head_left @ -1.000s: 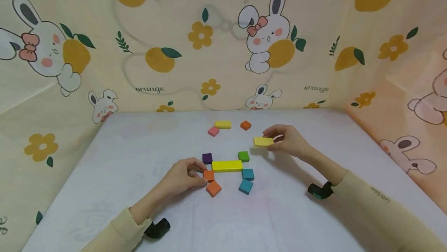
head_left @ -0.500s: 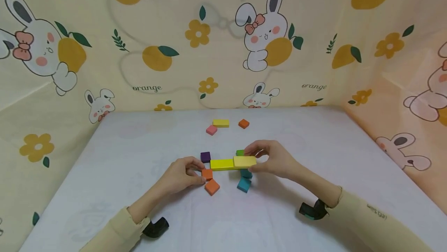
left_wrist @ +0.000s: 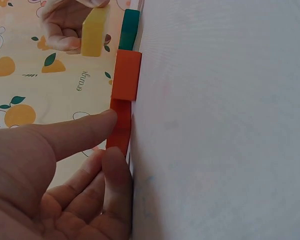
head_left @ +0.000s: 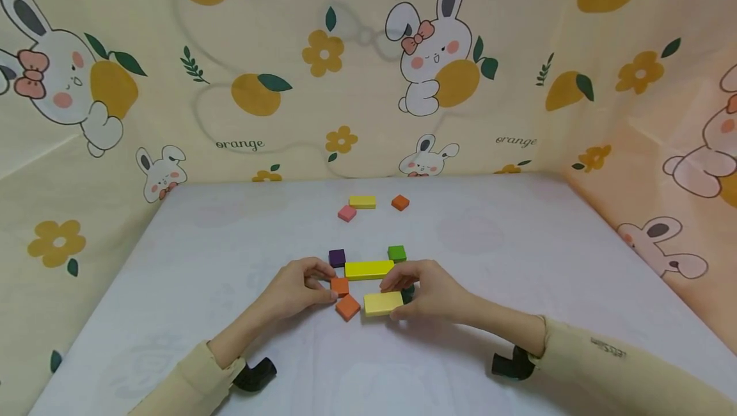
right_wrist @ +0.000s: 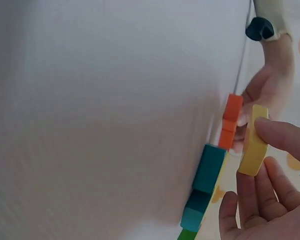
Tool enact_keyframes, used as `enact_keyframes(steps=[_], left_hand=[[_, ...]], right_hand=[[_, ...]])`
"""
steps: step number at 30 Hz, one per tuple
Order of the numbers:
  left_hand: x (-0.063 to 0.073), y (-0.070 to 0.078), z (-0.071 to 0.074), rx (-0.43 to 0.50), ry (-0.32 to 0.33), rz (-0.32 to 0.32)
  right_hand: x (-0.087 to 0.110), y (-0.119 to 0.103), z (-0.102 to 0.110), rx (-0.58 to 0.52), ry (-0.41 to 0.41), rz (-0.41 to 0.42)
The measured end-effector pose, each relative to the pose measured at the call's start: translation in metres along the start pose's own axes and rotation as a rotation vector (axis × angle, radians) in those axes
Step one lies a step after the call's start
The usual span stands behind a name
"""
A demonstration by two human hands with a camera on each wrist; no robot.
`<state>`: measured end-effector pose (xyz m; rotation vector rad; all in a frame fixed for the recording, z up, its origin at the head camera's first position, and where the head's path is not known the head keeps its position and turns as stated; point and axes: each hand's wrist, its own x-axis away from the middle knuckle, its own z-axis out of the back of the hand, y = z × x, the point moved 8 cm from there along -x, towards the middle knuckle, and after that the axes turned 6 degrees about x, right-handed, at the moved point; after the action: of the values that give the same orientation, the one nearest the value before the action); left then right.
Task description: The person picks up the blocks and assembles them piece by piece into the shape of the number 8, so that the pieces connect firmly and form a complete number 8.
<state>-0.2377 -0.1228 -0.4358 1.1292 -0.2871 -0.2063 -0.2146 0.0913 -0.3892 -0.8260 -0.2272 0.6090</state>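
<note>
My right hand (head_left: 434, 291) pinches a pale yellow block (head_left: 382, 304) between thumb and fingers, raised above the white table. My left hand (head_left: 299, 285) holds the upper orange block (head_left: 341, 286) by two opposite sides with thumb and forefinger. A second orange block (head_left: 348, 307), turned at an angle, lies just below it. The long bright yellow block (head_left: 368, 270) lies crosswise, with a purple block (head_left: 337, 258) at its upper left and a green block (head_left: 397, 253) at its upper right. Two teal blocks, mostly hidden behind my right hand in the head view, show in the right wrist view: one nearer (right_wrist: 209, 167), one farther (right_wrist: 196, 207).
Toward the back of the white table (head_left: 242, 224) lie another yellow block (head_left: 362, 202), a pink block (head_left: 347, 213) and a dark orange block (head_left: 400, 202). A printed cloth wall (head_left: 368, 96) encloses the back and sides.
My right hand has carried the pale yellow block from the right, over the long yellow block, down and left to beside the lower orange block. My left hand stays at the upper orange block.
</note>
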Motion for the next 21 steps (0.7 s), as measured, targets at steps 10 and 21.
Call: enact_keyframes(steps=[10,21], left_hand=[[0.002,0.001,0.001,0.000,0.002,0.002],[0.002,0.001,0.000,0.001,0.002,-0.002]], right_hand=[[-0.002,-0.003,-0.011,0.053,-0.021,0.019],[-0.002,-0.005,-0.017,0.090,-0.052,0.021]])
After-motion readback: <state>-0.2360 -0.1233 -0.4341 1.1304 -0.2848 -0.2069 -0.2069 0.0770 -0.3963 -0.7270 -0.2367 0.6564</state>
